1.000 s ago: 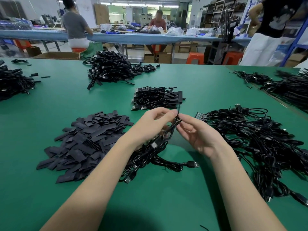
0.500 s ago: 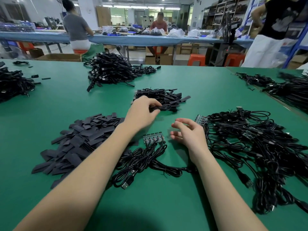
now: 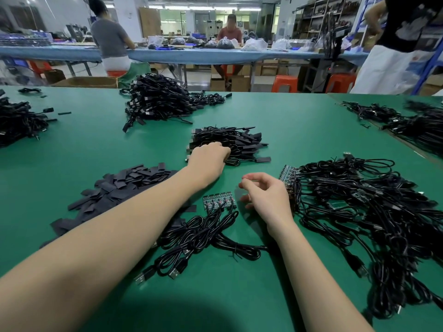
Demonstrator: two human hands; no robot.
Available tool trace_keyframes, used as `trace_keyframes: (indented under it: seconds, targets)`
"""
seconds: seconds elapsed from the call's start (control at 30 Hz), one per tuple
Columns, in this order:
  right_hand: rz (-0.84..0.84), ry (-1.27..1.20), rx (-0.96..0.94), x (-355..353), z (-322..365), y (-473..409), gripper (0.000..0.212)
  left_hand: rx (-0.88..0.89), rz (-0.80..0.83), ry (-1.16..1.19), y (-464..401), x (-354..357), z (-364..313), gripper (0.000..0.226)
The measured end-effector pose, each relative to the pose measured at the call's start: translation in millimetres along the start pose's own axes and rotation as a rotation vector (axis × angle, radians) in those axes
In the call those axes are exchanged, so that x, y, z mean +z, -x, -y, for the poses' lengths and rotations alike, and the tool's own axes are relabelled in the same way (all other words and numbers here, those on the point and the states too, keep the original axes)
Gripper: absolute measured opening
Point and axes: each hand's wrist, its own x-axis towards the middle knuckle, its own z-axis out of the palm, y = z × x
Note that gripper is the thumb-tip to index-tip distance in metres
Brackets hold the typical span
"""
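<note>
My left hand (image 3: 207, 161) reaches forward to the near edge of a small pile of sleeved black cables (image 3: 230, 138), with its fingers curled down over one cable there (image 3: 236, 161). Fingertips are hidden behind the hand's back. My right hand (image 3: 268, 197) hovers just above the green table (image 3: 299, 130), fingers loosely curled and holding nothing. Between my forearms lies a strip of small circuit boards (image 3: 218, 201) with a bundle of USB cables (image 3: 199, 236) attached.
A heap of flat black sleeves (image 3: 119, 185) lies at the left. A big tangle of cables with boards (image 3: 371, 212) fills the right. More cable heaps sit far centre (image 3: 155, 101), far left (image 3: 16, 121) and far right (image 3: 419, 125). People work at a blue bench behind.
One second ago both hands held a cable together above the table. My left hand then carried it forward to the small pile, and my right hand let go and dropped beside the boards.
</note>
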Motion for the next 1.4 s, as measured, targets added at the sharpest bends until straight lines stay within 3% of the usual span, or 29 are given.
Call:
trace_keyframes:
  seconds: [0.37, 0.7, 0.83, 0.93, 1.1, 1.2, 1.33, 1.4]
  targets:
    - [0.038, 0.042, -0.008, -0.1, -2.1, 0.9, 0.009, -0.125, 0.079, 0.058, -25.2, -0.3, 7.3, 0.012]
    - [0.092, 0.073, 0.038, -3.5, 5.0, -0.3, 0.009, -0.337, 0.209, 0.451, 22.4, -22.7, -7.4, 0.009]
    - [0.163, 0.243, 0.017, -10.9, 14.6, -3.6, 0.003, -0.337, 0.348, 0.488, 54.8, -30.0, -17.5, 0.019]
    - [0.212, 0.224, 0.081, -12.6, 18.3, -2.3, 0.003, -0.332, 0.358, 0.566, 69.1, -38.2, -27.1, 0.020]
    - [0.296, 0.138, 0.207, -21.4, 18.9, 5.2, 0.025, -0.327, 0.267, 0.849, 76.7, -55.6, -29.6, 0.015]
    - [0.353, -0.078, 0.241, -26.1, 22.2, 8.7, 0.025, -0.410, 0.210, 1.187, 84.8, -59.6, -26.7, 0.013]
    - [0.402, -0.309, 0.276, -25.8, 25.7, 10.8, 0.039, -0.502, 0.312, 1.672, 93.6, -59.3, -22.7, 0.031]
    - [0.438, -0.374, 0.292, -25.7, 25.1, 10.9, 0.037, -0.469, 0.361, 1.731, 96.5, -57.7, -22.6, 0.026]
